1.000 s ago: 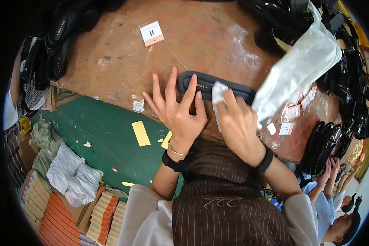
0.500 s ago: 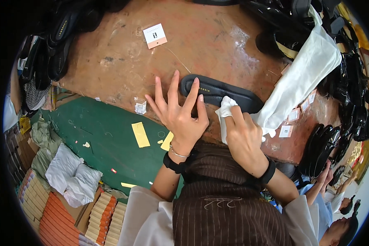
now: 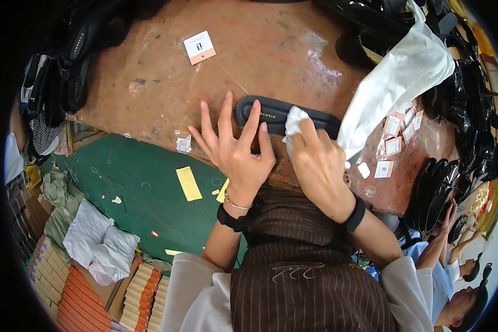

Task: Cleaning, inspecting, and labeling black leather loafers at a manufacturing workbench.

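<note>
A black sandal (image 3: 280, 112) with gold lettering on its insole lies across the near part of the brown table, its heel end to the left. My left hand (image 3: 240, 155) is spread out, with index finger and thumb touching that heel end. Bunched in the fingers of my right hand (image 3: 320, 161) is a white cloth (image 3: 395, 91), pressed against the middle of the insole. The rest of the cloth trails far right across the table, covering the sandal's toe end. Above the sandal, a white and pink hang tag (image 3: 199, 46) on a thin string lies on the table.
Black shoes (image 3: 74, 66) crowd the left end of the brown table (image 3: 149, 77), and glossy black ones (image 3: 434, 191) the right. Several small tags (image 3: 393, 145) lie at right. White bags (image 3: 97, 238) and stacked boxes (image 3: 83, 299) stand on the green floor. Other people (image 3: 459, 301) are at lower right.
My right hand has slid the bunched cloth up and left along the insole, toward the lettering. More of the tags at the right now show. My left hand keeps its place on the heel end.
</note>
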The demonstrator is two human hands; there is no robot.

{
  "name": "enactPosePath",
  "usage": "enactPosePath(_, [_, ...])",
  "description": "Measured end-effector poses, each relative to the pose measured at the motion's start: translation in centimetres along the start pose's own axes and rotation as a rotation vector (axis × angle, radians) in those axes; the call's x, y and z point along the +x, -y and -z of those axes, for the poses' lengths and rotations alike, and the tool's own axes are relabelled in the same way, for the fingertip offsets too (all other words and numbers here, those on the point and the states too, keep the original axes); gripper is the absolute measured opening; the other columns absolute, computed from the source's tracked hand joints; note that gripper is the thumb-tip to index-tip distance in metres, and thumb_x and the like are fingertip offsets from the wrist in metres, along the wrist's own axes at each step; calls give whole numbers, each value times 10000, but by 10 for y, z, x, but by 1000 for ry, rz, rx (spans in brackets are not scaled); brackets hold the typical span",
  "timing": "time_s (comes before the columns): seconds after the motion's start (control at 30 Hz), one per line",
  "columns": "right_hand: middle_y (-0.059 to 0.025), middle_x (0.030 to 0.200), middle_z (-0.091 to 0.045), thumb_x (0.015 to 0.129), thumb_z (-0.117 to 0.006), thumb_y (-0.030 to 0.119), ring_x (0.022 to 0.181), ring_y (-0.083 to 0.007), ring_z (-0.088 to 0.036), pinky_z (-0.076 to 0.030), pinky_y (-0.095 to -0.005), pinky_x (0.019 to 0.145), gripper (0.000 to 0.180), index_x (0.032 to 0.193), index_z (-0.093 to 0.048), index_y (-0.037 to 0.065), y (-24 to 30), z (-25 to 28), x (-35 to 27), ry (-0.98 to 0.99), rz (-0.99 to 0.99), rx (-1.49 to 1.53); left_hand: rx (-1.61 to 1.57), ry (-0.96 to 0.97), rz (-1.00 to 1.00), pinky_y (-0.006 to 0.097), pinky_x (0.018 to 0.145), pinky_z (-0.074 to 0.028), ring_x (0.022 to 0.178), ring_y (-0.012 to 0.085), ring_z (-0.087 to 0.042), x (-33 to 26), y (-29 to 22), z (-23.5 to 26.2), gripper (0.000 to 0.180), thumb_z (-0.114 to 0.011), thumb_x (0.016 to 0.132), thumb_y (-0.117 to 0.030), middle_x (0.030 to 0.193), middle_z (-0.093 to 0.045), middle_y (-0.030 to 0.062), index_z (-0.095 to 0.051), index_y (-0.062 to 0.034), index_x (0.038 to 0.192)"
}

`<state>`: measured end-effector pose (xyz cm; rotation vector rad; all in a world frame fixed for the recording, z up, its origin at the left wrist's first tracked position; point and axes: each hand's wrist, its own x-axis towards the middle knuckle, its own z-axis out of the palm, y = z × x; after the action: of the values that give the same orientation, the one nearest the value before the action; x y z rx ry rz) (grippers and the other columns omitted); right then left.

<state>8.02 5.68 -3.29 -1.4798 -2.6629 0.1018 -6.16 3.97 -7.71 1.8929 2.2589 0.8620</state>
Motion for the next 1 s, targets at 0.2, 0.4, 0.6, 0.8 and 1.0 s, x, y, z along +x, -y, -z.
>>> enactPosePath(0.2, [-81, 853, -524, 680, -662, 86, 679, -192, -595, -530, -309, 549, 79, 698, -620, 22, -6, 2, 5, 15, -7, 42, -24, -21, -3, 658, 1152, -88, 1409, 448, -330, 2, -1, -2, 369, -674, 800, -215, 1412, -553, 108, -747, -238, 1161])
enactPosePath(0.4, [-87, 867, -518, 674, -662, 86, 697, -203, -601, -535, -320, 548, 88, 684, -601, 24, 1, 4, -18, 74, -88, 37, -38, -24, -12, 661, 1146, -107, 1401, 451, -334, -2, 0, -4, 366, -670, 811, -218, 1417, -548, 110, -741, -242, 1170])
enactPosePath(0.6, [-84, 879, -528, 708, -649, 65, 684, -203, -611, -542, -331, 541, 55, 718, -618, 21, -12, 1, 11, -28, -28, 109, -24, -24, 1, 651, 1149, -131, 1408, 427, -331, 0, 0, 0, 342, -700, 825, -202, 1429, -542, 72, -752, -243, 1160])
enactPosePath(0.8, [-107, 909, -544, 729, -647, 53, 668, -233, -619, -533, -381, 524, 88, 794, -633, -5, -16, 18, -19, 77, -38, 202, -115, -120, -36, 634, 1140, -180, 1381, 418, -370, -5, 3, -5, 262, -760, 776, -205, 1374, -584, 67, -785, -289, 1023])
enactPosePath(1.0, [-121, 946, -548, 708, -667, 41, 666, -239, -628, -534, -373, 524, 130, 827, -642, -7, -15, 5, -19, 15, -26, 187, -186, -108, -94, 607, 1139, -207, 1364, 386, -380, -2, 0, 0, 181, -841, 707, -159, 1328, -617, 47, -801, -248, 859])
